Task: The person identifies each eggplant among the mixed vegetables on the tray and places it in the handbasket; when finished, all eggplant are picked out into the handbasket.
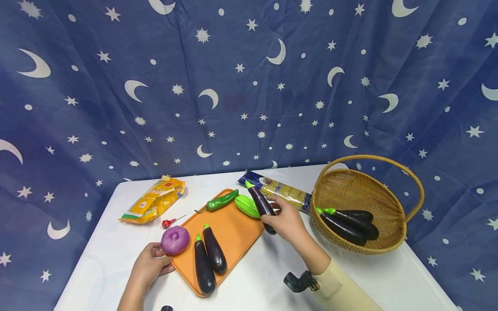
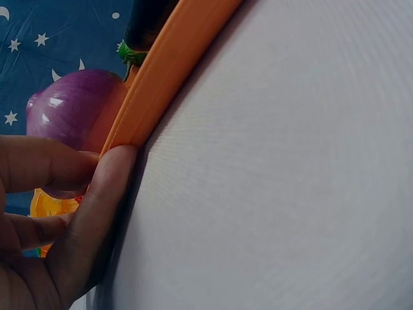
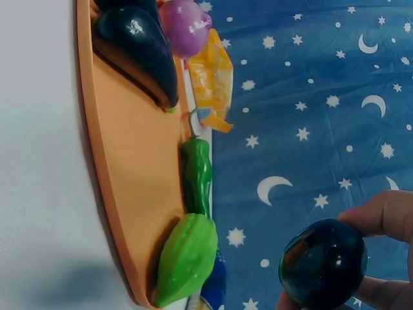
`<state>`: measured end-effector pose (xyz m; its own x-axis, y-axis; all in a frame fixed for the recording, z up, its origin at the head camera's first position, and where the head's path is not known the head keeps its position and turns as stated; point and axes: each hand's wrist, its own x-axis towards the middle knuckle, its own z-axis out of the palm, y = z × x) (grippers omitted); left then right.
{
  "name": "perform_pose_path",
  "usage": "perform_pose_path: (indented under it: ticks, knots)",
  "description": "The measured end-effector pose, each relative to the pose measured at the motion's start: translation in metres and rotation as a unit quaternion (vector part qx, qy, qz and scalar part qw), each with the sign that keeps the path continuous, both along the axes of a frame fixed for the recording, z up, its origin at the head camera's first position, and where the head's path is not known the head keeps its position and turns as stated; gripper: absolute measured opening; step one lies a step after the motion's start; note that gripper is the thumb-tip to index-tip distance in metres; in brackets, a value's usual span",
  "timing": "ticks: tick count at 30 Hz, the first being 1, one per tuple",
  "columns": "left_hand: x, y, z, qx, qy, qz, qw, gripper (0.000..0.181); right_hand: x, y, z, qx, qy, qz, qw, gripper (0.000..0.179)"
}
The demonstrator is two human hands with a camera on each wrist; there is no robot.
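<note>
My right hand (image 1: 288,219) grips a dark purple eggplant (image 1: 260,201) with a green stem, held above the right edge of an orange tray (image 1: 235,226). In the right wrist view the eggplant (image 3: 326,265) shows its rounded end. My left hand (image 1: 149,263) pinches the tray's near left edge between thumb and fingers, seen closely in the left wrist view. Two eggplants lie side by side on the tray, one (image 1: 204,270) left of the other (image 1: 215,251). A purple onion (image 1: 175,240) sits at its left corner. A green pepper (image 1: 222,201) and a ridged light-green fruit (image 1: 246,206) lie along the far end.
A wicker basket (image 1: 350,185) with a tall handle stands tilted at the right, holding several eggplants (image 1: 346,226). Behind the tray lies a pasta packet (image 1: 285,193). An orange-yellow bag (image 1: 153,203) and a red lollipop (image 1: 168,223) lie at the left on the white table (image 1: 105,250).
</note>
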<state>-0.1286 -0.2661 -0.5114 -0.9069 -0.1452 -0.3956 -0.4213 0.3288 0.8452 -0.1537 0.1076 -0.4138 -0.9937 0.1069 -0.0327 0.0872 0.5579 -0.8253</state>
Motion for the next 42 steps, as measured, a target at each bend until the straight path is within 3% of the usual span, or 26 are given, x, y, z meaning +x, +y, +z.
perform_pose_path:
  ticks: [20, 34, 42]
  knots:
    - [-0.002, 0.000, -0.001, -0.006, -0.009, 0.005, 0.9999, 0.070, 0.003, 0.022, 0.003, -0.024, -0.002, -0.024, 0.9994, 0.063]
    - [0.000, -0.001, -0.002, 0.010, -0.002, 0.001, 1.0000, 0.071, 0.010, 0.050, 0.021, -0.025, -0.009, -0.036, 0.9990, 0.061]
    - [-0.001, -0.001, -0.002, 0.009, -0.007, 0.003, 0.9999, 0.072, 0.013, 0.064, 0.028, -0.066, -0.015, -0.042, 0.9968, 0.061]
